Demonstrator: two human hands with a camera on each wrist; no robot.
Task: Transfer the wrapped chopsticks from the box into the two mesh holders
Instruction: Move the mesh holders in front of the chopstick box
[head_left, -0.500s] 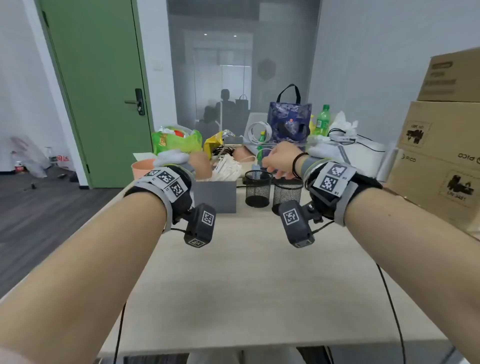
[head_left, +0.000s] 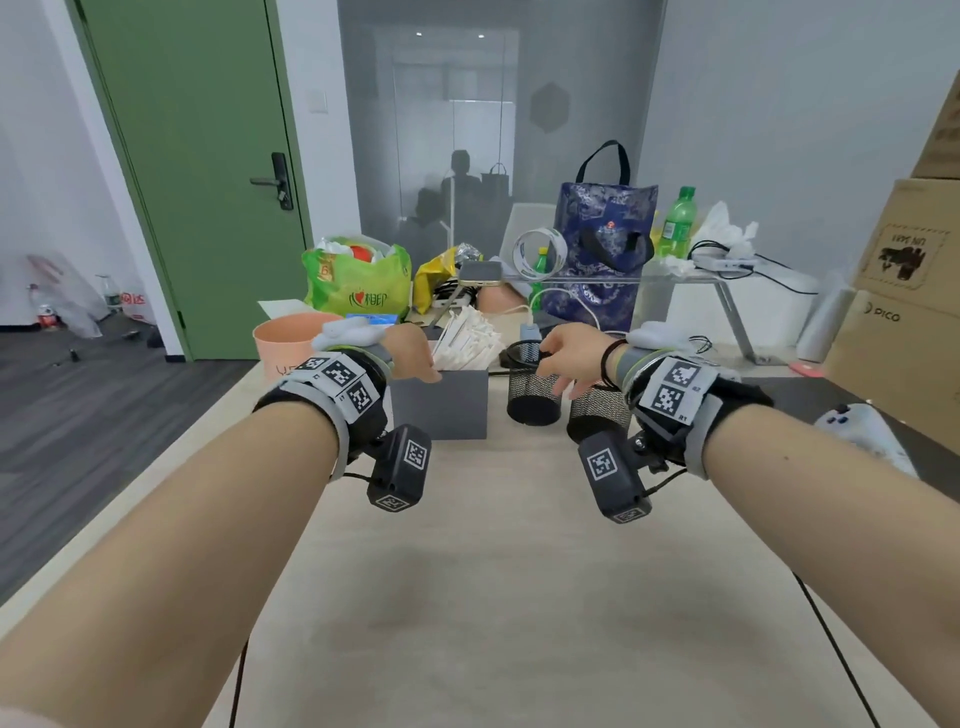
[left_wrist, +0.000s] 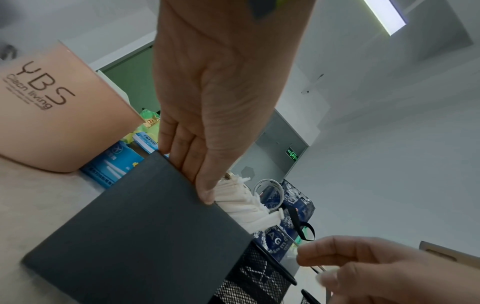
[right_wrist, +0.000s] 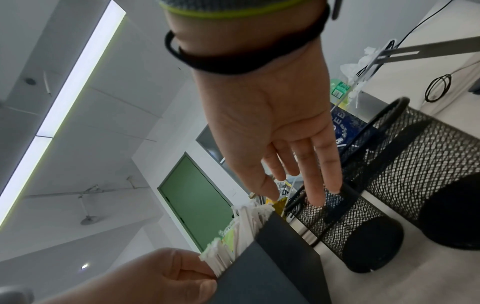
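While the left hand (left_wrist: 215, 115) reaches over the dark grey rectangular box (head_left: 440, 404), fingers dipped inside its rim against the white paper-wrapped chopsticks (head_left: 467, 340), prob. to steady it or pick a few, all sticks sit in that box. Right hand (right_wrist: 275, 123) hangs spread, holding nothing, over the nearer of two black mesh cylindrical holders (right_wrist: 348, 228), both w/ nothing visible inside.

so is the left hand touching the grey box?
Touching. Left wrist view shows the left hand with fingers pressed on the grey box rim, beside the wrapped chopsticks.
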